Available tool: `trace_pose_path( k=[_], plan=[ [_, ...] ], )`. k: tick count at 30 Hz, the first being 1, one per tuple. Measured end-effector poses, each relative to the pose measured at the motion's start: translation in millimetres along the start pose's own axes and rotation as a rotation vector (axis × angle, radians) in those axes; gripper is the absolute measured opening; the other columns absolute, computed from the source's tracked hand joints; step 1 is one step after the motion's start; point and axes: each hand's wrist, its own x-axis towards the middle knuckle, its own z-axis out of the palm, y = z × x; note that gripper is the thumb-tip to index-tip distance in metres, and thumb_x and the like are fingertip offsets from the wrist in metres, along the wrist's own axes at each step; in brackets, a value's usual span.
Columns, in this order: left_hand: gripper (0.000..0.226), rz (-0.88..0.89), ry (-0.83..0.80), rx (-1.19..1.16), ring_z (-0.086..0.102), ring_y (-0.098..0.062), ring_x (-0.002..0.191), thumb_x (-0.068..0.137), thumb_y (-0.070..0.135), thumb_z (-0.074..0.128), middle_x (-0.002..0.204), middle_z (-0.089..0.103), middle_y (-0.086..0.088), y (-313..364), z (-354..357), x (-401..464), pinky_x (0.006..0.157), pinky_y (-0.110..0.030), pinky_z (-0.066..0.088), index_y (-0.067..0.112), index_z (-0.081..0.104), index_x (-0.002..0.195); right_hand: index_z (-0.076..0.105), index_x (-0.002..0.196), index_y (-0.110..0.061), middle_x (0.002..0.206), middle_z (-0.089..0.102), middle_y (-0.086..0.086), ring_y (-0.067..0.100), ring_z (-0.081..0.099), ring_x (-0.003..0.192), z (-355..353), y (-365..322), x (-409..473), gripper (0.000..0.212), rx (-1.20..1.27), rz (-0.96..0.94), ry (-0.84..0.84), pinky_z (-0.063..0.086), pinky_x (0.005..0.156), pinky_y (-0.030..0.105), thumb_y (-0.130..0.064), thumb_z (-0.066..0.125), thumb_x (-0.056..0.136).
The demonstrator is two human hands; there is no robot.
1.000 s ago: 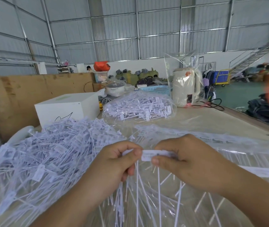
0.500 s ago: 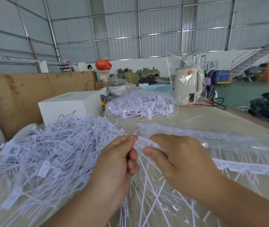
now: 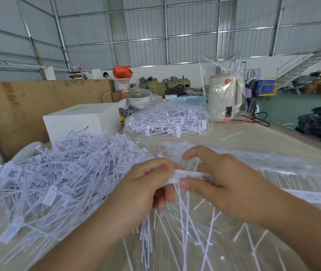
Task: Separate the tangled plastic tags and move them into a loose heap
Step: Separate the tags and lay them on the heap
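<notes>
- White plastic stems fan down from a joined strip of tags [image 3: 187,176] held just above the table [image 3: 263,139], near the middle of the view.
- Left hand [image 3: 146,190] pinches the strip's left end between thumb and curled fingers; right hand [image 3: 232,184] pinches the other end, thumb underneath, forefinger lifted off above it.
- To do this step well, I judge the hands should grip close on either side of one joint and twist or pull apart there, so a single tag comes free without the dangling stems snagging on one another.
- Clear plastic sheeting [image 3: 273,192] under the right hand covers more strips [image 3: 302,174] not yet separated.
- Just to the left lies the loose heap [image 3: 54,173] of separated tags, large already; the freed piece belongs there.
- Farther back, a clear bag [image 3: 167,122] holds more tags, seemingly untouched.
- Beside it stands a white box [image 3: 81,122], closed, contents unseen.
- Beyond, a cream kettle [image 3: 224,98] sits inside its own transparent bag, with a blue basket [image 3: 191,99] next to it, contents not clear.
</notes>
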Motion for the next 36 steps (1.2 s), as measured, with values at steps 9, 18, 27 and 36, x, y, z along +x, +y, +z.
trace_pose_path(
  k=[9,18,27,36],
  plan=[
    [0.027,-0.035,0.053,0.065,0.042,-0.008,0.037,0.095,0.017,0.055,0.047,0.052,-0.001,-4.5,-0.2,1.4,0.039,-0.014,0.033,0.022,0.072,0.074,0.052,0.113,-0.038,0.064,0.057,-0.006,0.005,0.056,0.058,-2.8,-3.2,-2.1,0.036,0.074,0.087,-0.061,0.043,0.055,0.028,-0.059,0.055,0.085],
    [0.017,-0.039,0.183,-0.209,0.037,-0.006,0.035,0.08,0.025,0.062,0.045,0.048,0.001,-3.1,12.1,2.7,0.036,-0.014,0.03,0.024,0.074,0.068,0.041,0.061,-0.02,0.049,0.045,-0.013,0.01,0.039,0.045,-0.5,-17.6,2.2,0.045,0.079,0.144,0.041,0.03,0.049,0.03,-0.052,0.053,0.09],
    [0.016,-0.126,0.323,-0.411,0.035,-0.008,0.039,0.097,0.014,0.051,0.051,0.047,0.0,-9.9,0.5,7.1,0.035,-0.016,0.028,0.01,0.062,0.087,0.036,0.063,-0.028,0.047,0.041,-0.007,0.013,0.04,0.045,-8.3,-19.1,0.0,0.044,0.113,0.041,0.29,0.028,0.043,0.024,-0.062,0.041,0.091],
    [0.02,-0.064,-0.1,-0.03,0.047,-0.009,0.042,0.09,0.02,0.057,0.054,0.059,0.0,-10.9,12.9,-0.8,0.043,-0.017,0.035,0.03,0.075,0.088,0.027,0.131,-0.043,0.065,0.056,-0.019,-0.002,0.053,0.058,2.1,-1.5,-0.5,0.062,0.064,0.053,-0.178,0.039,0.056,0.019,-0.074,0.031,0.078]
  ],
)
